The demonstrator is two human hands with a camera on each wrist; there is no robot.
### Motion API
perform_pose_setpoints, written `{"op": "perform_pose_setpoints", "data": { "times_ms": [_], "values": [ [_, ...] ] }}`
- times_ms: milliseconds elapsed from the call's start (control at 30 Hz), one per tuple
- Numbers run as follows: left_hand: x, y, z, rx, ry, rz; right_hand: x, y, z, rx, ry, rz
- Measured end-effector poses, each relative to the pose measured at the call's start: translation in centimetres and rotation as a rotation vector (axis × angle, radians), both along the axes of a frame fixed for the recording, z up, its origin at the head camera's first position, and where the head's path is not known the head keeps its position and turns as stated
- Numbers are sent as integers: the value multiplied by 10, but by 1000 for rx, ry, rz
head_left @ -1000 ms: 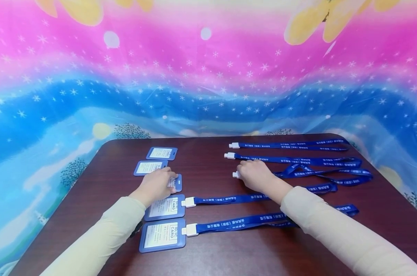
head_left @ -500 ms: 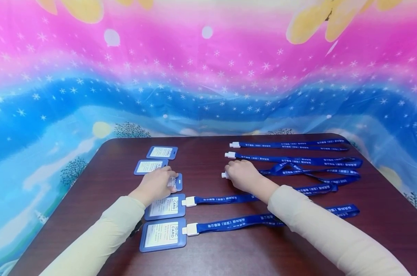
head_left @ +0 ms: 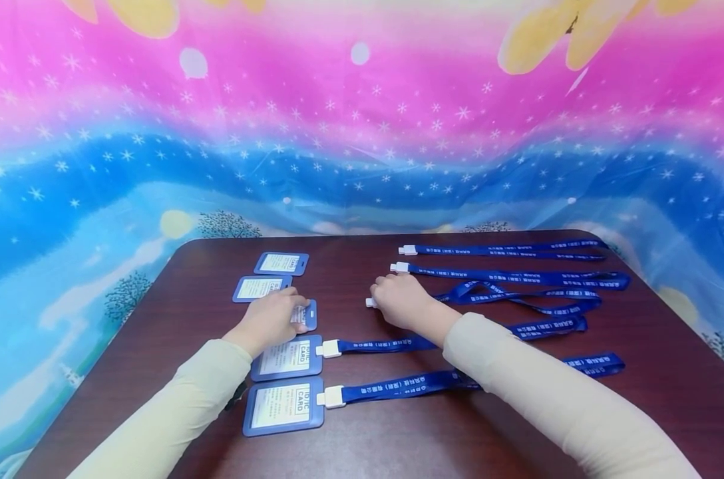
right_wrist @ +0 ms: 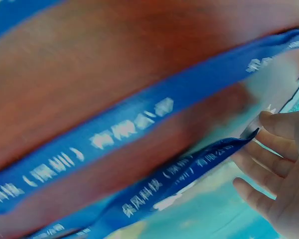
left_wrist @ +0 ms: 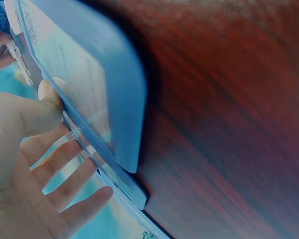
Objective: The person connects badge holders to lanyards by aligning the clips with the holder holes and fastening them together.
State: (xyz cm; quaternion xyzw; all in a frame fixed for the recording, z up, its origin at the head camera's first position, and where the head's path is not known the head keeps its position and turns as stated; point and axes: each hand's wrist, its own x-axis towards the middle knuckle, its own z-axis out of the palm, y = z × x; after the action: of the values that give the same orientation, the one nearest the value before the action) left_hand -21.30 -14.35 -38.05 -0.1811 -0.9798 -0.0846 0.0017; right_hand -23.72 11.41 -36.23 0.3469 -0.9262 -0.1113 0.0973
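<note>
At the left of the table, my left hand [head_left: 272,320] grips a blue-framed badge holder [head_left: 312,317] by its sides, covering most of it. Its slotted end shows past the fingertips. In the left wrist view the thumb [left_wrist: 50,104] lies along the holder's edge. My right hand [head_left: 402,299] pinches a blue lanyard near its white clip [head_left: 370,303], whose tip points toward that holder with a gap of table between. Behind the hand the lanyard's strap [right_wrist: 189,174] trails off, twisted into loops. White lettering runs along it.
Nearer me, two badge holders [head_left: 283,407] are joined to lanyards [head_left: 398,387] by white clips. Beyond my left hand lie two loose holders [head_left: 282,264]. Two loose lanyards [head_left: 506,276] lie beyond my right hand. A patterned cloth [head_left: 362,133] hangs behind the brown table [head_left: 350,266].
My right hand has slid left across the table, drawing the lanyard and its clip closer to the badge holder. The left hand has stayed in place.
</note>
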Motion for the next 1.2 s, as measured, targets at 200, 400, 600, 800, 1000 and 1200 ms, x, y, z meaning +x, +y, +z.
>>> {"op": "perform_pose_setpoints", "data": {
  "times_ms": [200, 400, 600, 800, 1000, 1200],
  "values": [
    [0, 1, 0, 5, -3, -3, 0, -14, 10, 66, -47, -28],
    [0, 1, -1, 6, 4, -1, 1, -33, 10, 128, -68, -28],
    [0, 1, -2, 5, 7, 0, 2, -50, 7, 154, -71, -19],
    [0, 0, -3, 8, 19, -12, 1, -67, 6, 157, -82, -12],
    [1, -1, -4, 16, 17, -5, 2, -78, 2, 163, -85, 4],
    [1, -2, -6, 27, 17, -3, 1, -85, -2, 161, -70, 31]
  ]
}}
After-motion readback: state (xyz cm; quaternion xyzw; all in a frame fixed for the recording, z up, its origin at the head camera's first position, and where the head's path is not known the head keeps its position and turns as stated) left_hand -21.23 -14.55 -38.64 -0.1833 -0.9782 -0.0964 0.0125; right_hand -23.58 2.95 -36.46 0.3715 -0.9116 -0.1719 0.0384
